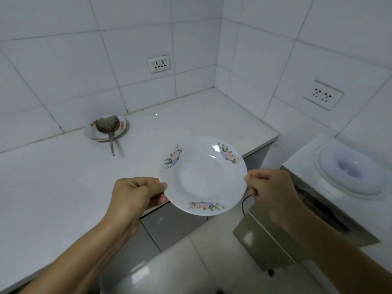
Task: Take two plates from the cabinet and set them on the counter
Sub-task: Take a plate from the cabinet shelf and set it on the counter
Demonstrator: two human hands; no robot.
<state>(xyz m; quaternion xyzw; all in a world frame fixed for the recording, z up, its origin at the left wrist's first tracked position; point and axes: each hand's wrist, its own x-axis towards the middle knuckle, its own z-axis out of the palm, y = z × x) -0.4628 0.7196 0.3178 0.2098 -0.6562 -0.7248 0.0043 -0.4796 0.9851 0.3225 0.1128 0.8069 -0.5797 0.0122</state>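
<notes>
A white plate with flower prints [203, 177] hangs in the air over the front edge of the white counter [63, 187]. My left hand [135, 194] pinches its left rim, thumb on top. My right hand [269, 185] grips the right rim. The plate is held roughly level, tilted a little toward me. Whether a second plate lies under it cannot be told. No cabinet shows in this view.
A small flowered dish [122, 126] with a metal ladle [108, 128] resting in it stands at the back of the counter by the tiled wall. Two wall sockets [159, 63] are on the tiles. At right, a glass lid [347, 170] lies on a lower unit.
</notes>
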